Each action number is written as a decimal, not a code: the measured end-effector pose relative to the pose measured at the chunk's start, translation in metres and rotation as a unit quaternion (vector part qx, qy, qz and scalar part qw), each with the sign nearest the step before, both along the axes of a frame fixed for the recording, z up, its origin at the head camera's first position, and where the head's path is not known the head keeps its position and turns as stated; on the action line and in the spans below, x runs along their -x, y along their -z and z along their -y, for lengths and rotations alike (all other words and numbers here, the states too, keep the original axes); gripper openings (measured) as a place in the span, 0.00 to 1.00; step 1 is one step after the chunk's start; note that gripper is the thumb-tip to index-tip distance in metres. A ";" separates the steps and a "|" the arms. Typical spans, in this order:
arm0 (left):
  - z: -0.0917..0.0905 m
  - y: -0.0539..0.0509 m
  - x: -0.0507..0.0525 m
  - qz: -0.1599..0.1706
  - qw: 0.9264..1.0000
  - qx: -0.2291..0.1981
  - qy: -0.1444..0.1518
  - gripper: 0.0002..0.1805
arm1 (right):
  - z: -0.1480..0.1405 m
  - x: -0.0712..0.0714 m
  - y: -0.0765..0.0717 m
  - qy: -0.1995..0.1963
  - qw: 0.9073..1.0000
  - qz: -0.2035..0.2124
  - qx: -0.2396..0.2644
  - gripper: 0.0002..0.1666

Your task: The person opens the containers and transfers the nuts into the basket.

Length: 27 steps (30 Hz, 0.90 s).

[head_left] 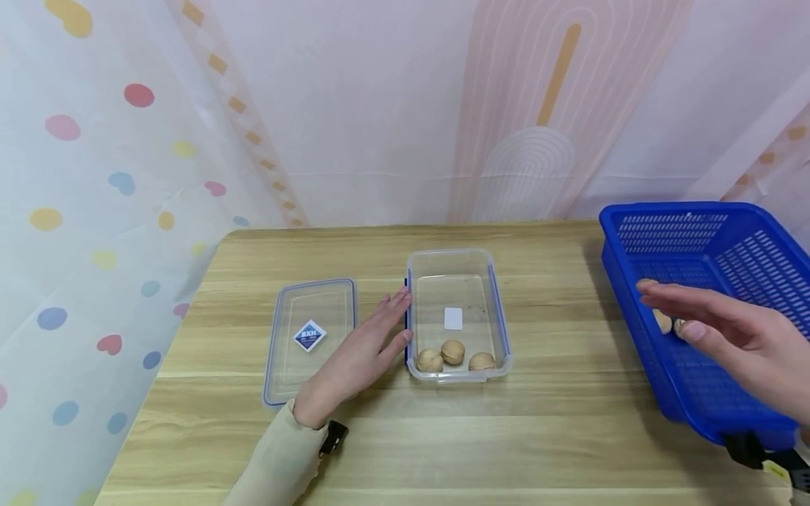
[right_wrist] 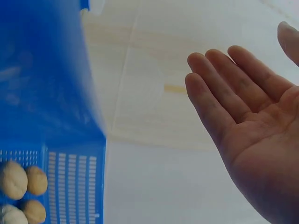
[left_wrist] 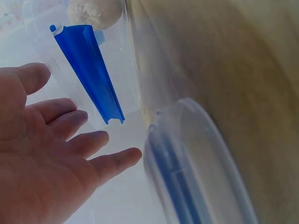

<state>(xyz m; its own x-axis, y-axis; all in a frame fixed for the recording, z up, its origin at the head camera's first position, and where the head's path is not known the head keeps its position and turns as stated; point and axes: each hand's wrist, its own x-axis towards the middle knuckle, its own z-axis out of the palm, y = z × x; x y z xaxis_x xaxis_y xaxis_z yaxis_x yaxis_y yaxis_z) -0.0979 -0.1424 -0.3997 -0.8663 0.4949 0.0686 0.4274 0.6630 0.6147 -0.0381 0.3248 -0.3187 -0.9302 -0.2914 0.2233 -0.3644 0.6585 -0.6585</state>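
A clear lid (head_left: 325, 376) with a blue seal lies flat toward the table's (head_left: 550, 436) left edge, its label facing up. The left hand (head_left: 354, 358) comes in close beside the lid's right side, so a careless swing of the sleeve (head_left: 278, 450) or wrist strap (head_left: 333, 437) could drag the lid askew.

That hand holds nothing; its fingers are spread a little and reach the left wall of a clear box (head_left: 452, 284), though whether they touch or stop just short I cannot tell. The box sits open near the table's middle, nearer the back edge than the front. Three walnuts (head_left: 453, 352) rest inside along its front wall, the right one in the front right corner. A sideways shove on such a light-looking box could slide it and set the walnuts rolling. The blue latch (left_wrist: 91, 77) on its left side could snag a finger.

At the table's right stands a blue basket (head_left: 633, 330), with more walnuts (right_wrist: 13, 180) grouped near its left wall. The right hand (head_left: 747, 344) hovers over the basket, fingers nearly straight, thumb apart, palm bare. The two hands are well apart. A walnut taken loosely could slip, being round and hard; knuckles catching the basket's rim could jolt it.
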 end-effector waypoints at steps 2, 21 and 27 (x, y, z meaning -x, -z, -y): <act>0.000 0.000 0.000 0.002 1.000 0.001 0.000 0.33 | 0.003 -0.002 -0.001 -0.005 1.000 0.003 0.001 0.29; 0.000 -0.001 0.000 0.011 1.000 0.007 -0.003 0.33 | 0.055 -0.015 -0.009 -0.033 0.996 -0.046 0.073 0.28; 0.000 0.000 0.000 0.011 1.000 0.007 -0.003 0.33 | 0.070 -0.010 -0.010 -0.067 0.993 -0.029 0.097 0.27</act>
